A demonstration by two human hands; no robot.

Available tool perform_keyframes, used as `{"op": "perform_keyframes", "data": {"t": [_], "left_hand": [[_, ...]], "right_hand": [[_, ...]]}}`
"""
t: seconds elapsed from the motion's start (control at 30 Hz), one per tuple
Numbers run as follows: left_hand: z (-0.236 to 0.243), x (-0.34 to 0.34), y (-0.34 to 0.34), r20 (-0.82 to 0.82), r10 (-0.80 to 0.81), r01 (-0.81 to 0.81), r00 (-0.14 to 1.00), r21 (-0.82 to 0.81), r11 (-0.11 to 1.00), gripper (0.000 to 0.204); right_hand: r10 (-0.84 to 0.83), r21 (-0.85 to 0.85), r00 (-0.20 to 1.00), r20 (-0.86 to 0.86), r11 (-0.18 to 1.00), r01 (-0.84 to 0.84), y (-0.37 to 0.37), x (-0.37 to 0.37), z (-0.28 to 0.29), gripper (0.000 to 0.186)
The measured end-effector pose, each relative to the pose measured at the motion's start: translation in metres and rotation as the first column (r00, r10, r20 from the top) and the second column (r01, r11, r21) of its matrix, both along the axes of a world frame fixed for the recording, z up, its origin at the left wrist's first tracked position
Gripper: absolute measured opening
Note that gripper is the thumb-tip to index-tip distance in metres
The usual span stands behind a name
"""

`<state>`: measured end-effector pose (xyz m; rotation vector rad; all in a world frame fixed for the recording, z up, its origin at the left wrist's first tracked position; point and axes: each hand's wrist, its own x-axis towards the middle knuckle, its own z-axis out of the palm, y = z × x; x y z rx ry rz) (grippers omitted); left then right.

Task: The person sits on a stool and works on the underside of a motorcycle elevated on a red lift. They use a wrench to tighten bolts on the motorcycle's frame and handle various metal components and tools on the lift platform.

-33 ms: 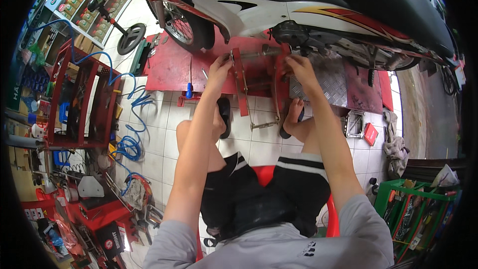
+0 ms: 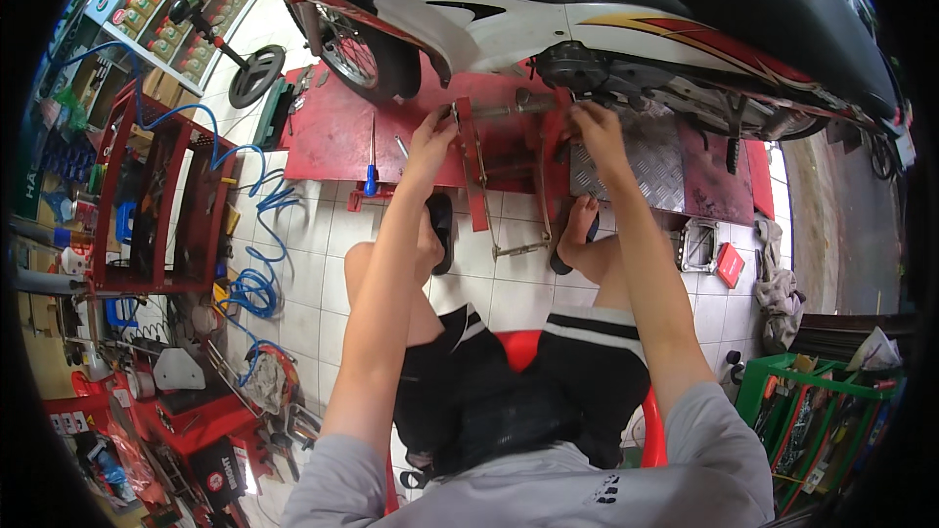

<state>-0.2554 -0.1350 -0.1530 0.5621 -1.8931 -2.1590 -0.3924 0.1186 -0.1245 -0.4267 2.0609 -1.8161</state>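
Observation:
In front of me a red metal frame (image 2: 476,210) stands at the near edge of a red lift platform (image 2: 328,152). It has two side bars, a metal cross shaft (image 2: 501,110) near the top and a thin rod linkage (image 2: 523,248) low down. My left hand (image 2: 430,145) is closed at the top of the left bar, fingertips partly hidden. At the shaft's right end my right hand (image 2: 597,130) has bent fingers against the frame; what they pinch is too small to make out. A motorcycle (image 2: 509,24) is on the platform beyond.
A blue-handled screwdriver (image 2: 371,176) lies on the platform left of my hand. A red tool cart (image 2: 147,200) and a coiled blue hose (image 2: 252,288) are at left. At right are a silver metal bracket (image 2: 697,244), a red box (image 2: 729,264) and a green tool rack (image 2: 782,372).
My right hand has shifted slightly right and away from me at the end of the shaft. The left hand stays in place on the frame.

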Motion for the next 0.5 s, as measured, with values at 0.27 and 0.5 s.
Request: {"op": "perform_keyframes", "data": {"t": [0.27,0.5], "left_hand": [[-0.008,-0.02,-0.007,-0.087,-0.105,0.089,0.991,-0.168,0.982,0.046],[-0.014,-0.031,-0.007,-0.112,-0.08,0.045,0.99,-0.287,0.957,0.045]], "right_hand": [[0.002,0.047,1.0,0.006,0.999,-0.002,-0.007,-0.031,-0.022,0.047],[-0.066,0.021,0.98,-0.188,0.997,0.071,-0.012,-0.032,-0.044,0.049]]}}
